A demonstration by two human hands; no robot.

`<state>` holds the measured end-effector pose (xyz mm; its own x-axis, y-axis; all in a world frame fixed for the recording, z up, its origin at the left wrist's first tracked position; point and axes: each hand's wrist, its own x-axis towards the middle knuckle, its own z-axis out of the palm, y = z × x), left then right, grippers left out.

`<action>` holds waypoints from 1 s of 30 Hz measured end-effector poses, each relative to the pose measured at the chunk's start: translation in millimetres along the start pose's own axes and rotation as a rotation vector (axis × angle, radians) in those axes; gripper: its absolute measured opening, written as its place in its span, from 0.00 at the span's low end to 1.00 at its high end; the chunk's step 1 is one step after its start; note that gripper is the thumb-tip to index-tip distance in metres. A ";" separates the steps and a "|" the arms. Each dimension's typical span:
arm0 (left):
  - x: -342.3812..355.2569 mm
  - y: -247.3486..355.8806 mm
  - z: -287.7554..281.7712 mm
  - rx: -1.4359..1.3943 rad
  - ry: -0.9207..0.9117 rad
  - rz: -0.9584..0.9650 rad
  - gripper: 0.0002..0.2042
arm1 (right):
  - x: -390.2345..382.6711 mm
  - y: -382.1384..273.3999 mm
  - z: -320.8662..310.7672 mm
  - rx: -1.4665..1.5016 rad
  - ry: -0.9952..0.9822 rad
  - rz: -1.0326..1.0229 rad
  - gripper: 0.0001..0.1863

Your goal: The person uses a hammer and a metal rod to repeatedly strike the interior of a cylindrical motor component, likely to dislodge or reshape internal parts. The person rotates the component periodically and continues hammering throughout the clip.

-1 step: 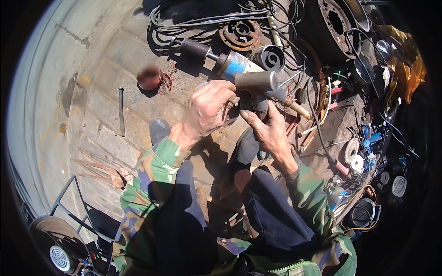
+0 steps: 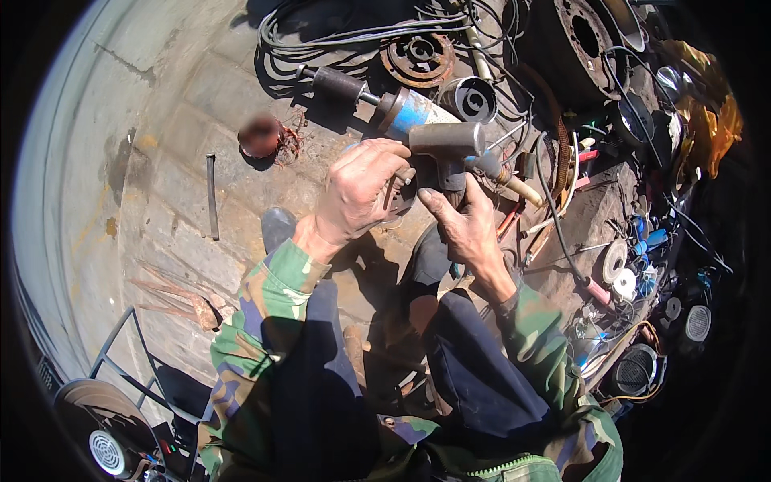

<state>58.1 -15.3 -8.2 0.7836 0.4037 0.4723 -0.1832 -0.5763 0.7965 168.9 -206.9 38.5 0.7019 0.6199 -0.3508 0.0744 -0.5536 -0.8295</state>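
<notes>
— Outdoors, on a paved stone ground in hard sunlight, littered with metal parts along the far and right edges. Anything held?

— Yes: a grey T-shaped metal fitting, raised above the knees, roughly over the middle of the paving. Right hand wrapped around its lower stem, thumb pressed up along it, so the stem mostly hidden. Left hand curled shut at the fitting's left side, fingertips pinching something small there; too shadowed to tell what.

— Behind the fitting?

— Lying on the ground just beyond: a motor rotor with a blue band on a dark shaft, partly covered by the fitting. Further back, a rusty flanged disc among a tangle of dark cables, and a dark round housing just beside the rotor.

— Left part of the paving?

— A rusty rounded lump, blurred, with fine wire beside it; a thin dark metal bar lying well apart from the hands.

— Right edge?

— Crowded and hard to sort: a big dark wheel-like casting cut off at the top, small white spools, blue bits, wires, all bent by the lens. Bottom-left corner: a round fan grille, half swallowed by the dark rim.

— Clothing?

— Camouflage sleeves, dark trousers; one dark shoe showing below the left wrist.
</notes>
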 end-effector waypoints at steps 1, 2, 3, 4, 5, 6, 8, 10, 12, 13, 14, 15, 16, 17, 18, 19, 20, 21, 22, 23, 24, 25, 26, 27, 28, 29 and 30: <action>0.1 2.4 -1.7 0.045 0.001 -0.001 0.09 | 4.3 7.2 6.3 0.019 0.028 0.015 0.25; -0.3 5.5 -4.5 0.093 0.001 -0.001 0.09 | 8.1 12.2 12.4 0.053 0.033 0.019 0.26; -0.4 8.6 -7.4 0.132 0.005 -0.016 0.09 | 10.8 14.9 17.9 0.093 0.049 -0.004 0.26; -0.2 12.2 -10.1 0.119 -0.013 -0.058 0.09 | 11.6 15.6 22.1 0.165 0.018 0.031 0.26; 1.4 15.1 -13.2 0.178 -0.050 -0.060 0.09 | 13.7 15.3 26.4 0.116 0.022 0.004 0.25; 3.8 18.4 -16.7 0.226 -0.080 -0.056 0.09 | 14.2 14.4 29.3 0.089 -0.006 0.096 0.24; 13.8 24.5 -22.4 0.270 -0.125 -0.023 0.08 | 15.9 12.8 34.9 0.094 0.000 0.056 0.22; 27.3 33.4 -30.2 0.264 -0.092 0.032 0.06 | 16.4 12.2 38.5 0.091 0.038 0.001 0.21; 41.2 44.7 -39.9 0.236 -0.026 0.079 0.04 | 15.3 12.5 38.3 0.097 0.019 -0.002 0.21; 48.2 48.7 -45.8 0.225 -0.022 0.043 0.05 | 14.8 13.0 37.5 0.101 0.014 0.032 0.21; 52.2 54.3 -51.6 0.158 0.032 -0.004 0.05 | 14.1 13.7 35.4 0.104 0.006 0.062 0.21; 53.8 59.9 -56.3 0.093 0.074 -0.141 0.06 | 14.2 14.2 33.6 0.106 -0.005 0.090 0.21; 54.6 63.4 -59.7 0.038 0.147 -0.124 0.07 | 14.1 14.7 31.3 0.089 0.016 0.077 0.21; 54.7 65.1 -62.8 0.004 0.216 -0.152 0.10 | 15.0 15.0 29.4 0.092 0.015 0.082 0.21; 53.0 66.3 -64.7 -0.028 0.243 -0.167 0.11 | 16.0 15.2 27.9 0.097 0.016 0.092 0.21; 50.9 65.7 -64.3 -0.074 0.274 -0.161 0.12 | 17.0 15.4 26.8 0.099 0.017 0.100 0.21; 47.7 65.1 -63.0 -0.086 0.280 -0.190 0.13 | 18.0 15.6 26.3 0.127 -0.016 0.155 0.22; 44.1 64.4 -61.6 -0.084 0.289 -0.185 0.13 | 18.2 15.8 26.4 0.117 -0.022 0.150 0.22; 41.1 63.1 -59.9 -0.075 0.291 -0.208 0.13 | 18.3 15.9 27.0 0.118 -0.029 0.145 0.22; 38.7 61.6 -58.4 -0.064 0.288 -0.204 0.13 | 18.0 16.0 27.6 0.119 -0.037 0.139 0.23; 36.9 60.2 -57.0 -0.047 0.289 -0.195 0.13 | 17.8 15.9 28.6 0.106 -0.018 0.082 0.23; 35.9 58.5 -55.7 -0.042 0.276 -0.190 0.13 | 17.3 15.8 28.9 0.104 -0.018 0.075 0.23; 35.6 56.7 -54.8 -0.030 0.265 -0.180 0.13 | 17.1 15.7 29.4 0.103 -0.018 0.069 0.23; 35.5 55.4 -54.1 -0.019 0.253 -0.169 0.12 | 17.0 15.5 29.2 0.115 -0.016 0.050 0.23; 35.3 54.4 -54.2 -0.010 0.247 -0.178 0.11 | 17.2 15.5 29.0 0.108 -0.022 0.074 0.23; 35.0 53.4 -53.8 -0.025 0.254 -0.182 0.11 | 17.4 15.6 28.5 0.111 -0.027 0.086 0.23; 34.7 52.3 -53.6 -0.040 0.262 -0.186 0.11 | 17.8 15.9 27.9 0.119 -0.029 0.093 0.24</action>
<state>43.9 6.6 70.1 0.6270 0.6720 0.3939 -0.0783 -0.4487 0.8902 162.8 -189.2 6.9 0.6807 0.5859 -0.4397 -0.0761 -0.5404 -0.8380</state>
